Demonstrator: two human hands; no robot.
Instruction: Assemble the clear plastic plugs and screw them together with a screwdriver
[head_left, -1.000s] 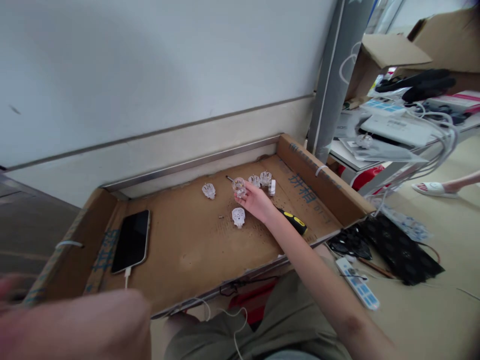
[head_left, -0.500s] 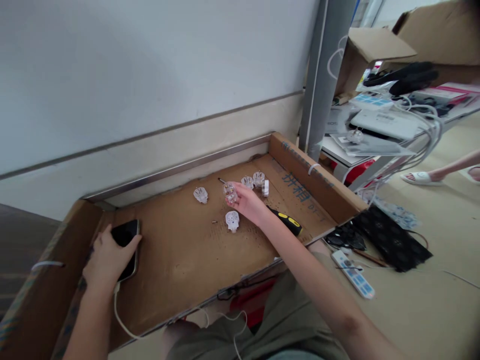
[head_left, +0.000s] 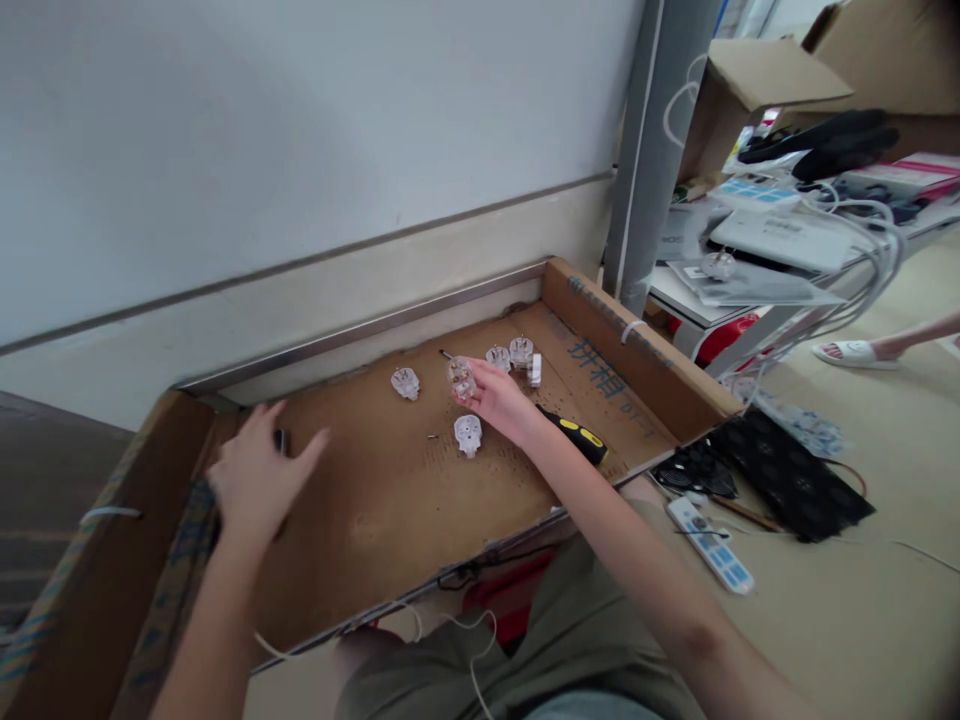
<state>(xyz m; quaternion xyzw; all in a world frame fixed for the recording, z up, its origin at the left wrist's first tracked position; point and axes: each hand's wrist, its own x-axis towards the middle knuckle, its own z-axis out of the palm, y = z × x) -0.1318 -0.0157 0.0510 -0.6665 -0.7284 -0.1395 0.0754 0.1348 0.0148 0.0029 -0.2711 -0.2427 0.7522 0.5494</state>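
My right hand (head_left: 495,398) holds a clear plug (head_left: 460,378) with metal pins between its fingers, above the cardboard tray (head_left: 360,540). Fingers spread, my left hand (head_left: 259,470) is over the tray's left end and hides most of a dark phone (head_left: 280,441); whether it touches the phone cannot be made out. Nothing shows in its grasp. A whitish plug shell (head_left: 468,435) lies just below the held plug, and a clear plug piece (head_left: 406,383) lies to the left. More clear plugs (head_left: 520,351) rest behind my right hand, beside a white piece (head_left: 534,370).
A yellow-black screwdriver (head_left: 581,437) lies under my right forearm. Cardboard walls (head_left: 637,355) edge the tray. A grey post (head_left: 645,170) rises behind it. On the right are a cluttered shelf (head_left: 780,240), a power strip (head_left: 711,545) on the floor and a person's foot (head_left: 855,352).
My left hand has come off its grip around the phone, moving up and right with fingers spread. The right hand still holds the clear plug. The view has shifted slightly.
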